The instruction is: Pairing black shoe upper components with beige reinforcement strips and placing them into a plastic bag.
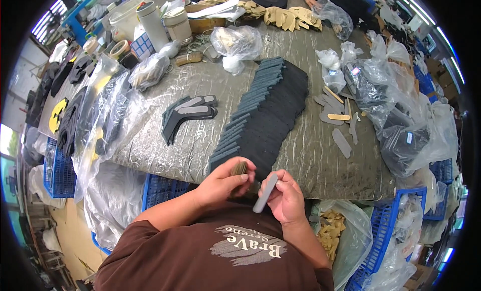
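My left hand [220, 183] is closed around a brown, ribbed brush-like bundle [241, 169], whose lower part my fingers hide. Close by on the right, my right hand [288, 198] pinches a narrow grey strip [265, 193] with rounded ends, tilted and apart from the bundle. Both hands are over the near edge of the table. Just beyond them lies a long row of overlapping dark pieces [270, 125] with blue-grey edges, fanned away from me. Left of it sits a small pile of dark bent pieces [175, 123] with grey strips [193, 109] on top.
Loose grey strips [342, 143] and tan sticks [338, 117] lie on the right of the table [300, 166]. Plastic bags [401, 120] crowd the right edge. Tan pieces [290, 19], pots and a grey cylinder [152, 28] stand behind. Blue crates [373, 246] are below. Another person's hand [311, 1] shows far off.
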Tool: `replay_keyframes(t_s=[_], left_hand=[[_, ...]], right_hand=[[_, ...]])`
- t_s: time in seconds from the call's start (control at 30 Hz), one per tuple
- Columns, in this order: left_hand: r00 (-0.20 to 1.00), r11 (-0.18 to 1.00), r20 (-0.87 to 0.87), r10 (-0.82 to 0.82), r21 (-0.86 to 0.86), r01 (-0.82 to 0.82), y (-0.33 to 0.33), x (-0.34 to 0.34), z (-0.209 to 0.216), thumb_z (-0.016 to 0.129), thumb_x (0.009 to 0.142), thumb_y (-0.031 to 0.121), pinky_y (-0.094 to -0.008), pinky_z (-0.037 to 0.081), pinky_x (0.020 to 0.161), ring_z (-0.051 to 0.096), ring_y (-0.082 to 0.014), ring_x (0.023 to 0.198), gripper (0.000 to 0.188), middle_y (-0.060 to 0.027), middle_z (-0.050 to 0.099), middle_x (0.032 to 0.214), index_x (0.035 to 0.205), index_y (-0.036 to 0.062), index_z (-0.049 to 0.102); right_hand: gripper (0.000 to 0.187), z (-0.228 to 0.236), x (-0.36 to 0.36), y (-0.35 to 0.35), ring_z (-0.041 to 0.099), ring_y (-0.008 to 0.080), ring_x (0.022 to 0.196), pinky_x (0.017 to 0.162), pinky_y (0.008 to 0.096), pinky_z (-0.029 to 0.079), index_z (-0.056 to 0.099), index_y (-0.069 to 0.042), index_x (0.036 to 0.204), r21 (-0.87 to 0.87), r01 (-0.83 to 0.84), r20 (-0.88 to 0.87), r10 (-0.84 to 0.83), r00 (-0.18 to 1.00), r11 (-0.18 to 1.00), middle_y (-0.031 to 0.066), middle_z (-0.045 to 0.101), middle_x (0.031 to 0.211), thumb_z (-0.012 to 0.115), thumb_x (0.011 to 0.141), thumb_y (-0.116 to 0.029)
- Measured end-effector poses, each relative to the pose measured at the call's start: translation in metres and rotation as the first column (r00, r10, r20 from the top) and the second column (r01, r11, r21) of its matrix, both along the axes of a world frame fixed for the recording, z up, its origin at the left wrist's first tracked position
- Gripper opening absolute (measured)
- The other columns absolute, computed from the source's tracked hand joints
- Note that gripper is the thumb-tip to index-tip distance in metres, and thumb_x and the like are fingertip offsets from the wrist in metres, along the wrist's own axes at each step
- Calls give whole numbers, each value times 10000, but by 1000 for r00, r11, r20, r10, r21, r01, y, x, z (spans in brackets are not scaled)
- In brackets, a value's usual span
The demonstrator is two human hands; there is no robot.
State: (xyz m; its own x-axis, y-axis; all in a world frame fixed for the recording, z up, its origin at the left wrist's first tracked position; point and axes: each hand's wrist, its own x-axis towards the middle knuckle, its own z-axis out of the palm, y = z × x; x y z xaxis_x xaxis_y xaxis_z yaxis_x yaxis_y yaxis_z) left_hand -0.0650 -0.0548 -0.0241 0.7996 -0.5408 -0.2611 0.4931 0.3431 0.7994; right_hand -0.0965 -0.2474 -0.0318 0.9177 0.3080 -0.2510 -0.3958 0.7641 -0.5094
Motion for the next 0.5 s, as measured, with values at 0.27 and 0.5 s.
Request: replay_keyframes(t_s=[0.27, 0.5], left_hand=[[297, 871, 894, -335, 414, -264, 10, 10, 18, 710, 692, -41, -299, 473, 586, 592, -212, 725, 219, -67, 576, 849, 849, 77, 613], [925, 665, 319, 204, 649, -370, 54, 19, 1, 631, 856, 82, -226, 457, 527, 574, -77, 596, 51, -28, 659, 738, 858, 32, 623]], right_hand=[[154, 0, -2, 13, 583, 214, 867, 845, 345, 483, 509, -37, 863, -140, -45, -49, 38, 998, 989, 125, 581, 1011, 379, 866, 45], [53, 2, 12, -8, 590, 224, 745, 704, 339, 493, 508, -43, 912, -777, 546, 556, -65, 828, 313, 123, 565, 962, 490, 875, -10]])
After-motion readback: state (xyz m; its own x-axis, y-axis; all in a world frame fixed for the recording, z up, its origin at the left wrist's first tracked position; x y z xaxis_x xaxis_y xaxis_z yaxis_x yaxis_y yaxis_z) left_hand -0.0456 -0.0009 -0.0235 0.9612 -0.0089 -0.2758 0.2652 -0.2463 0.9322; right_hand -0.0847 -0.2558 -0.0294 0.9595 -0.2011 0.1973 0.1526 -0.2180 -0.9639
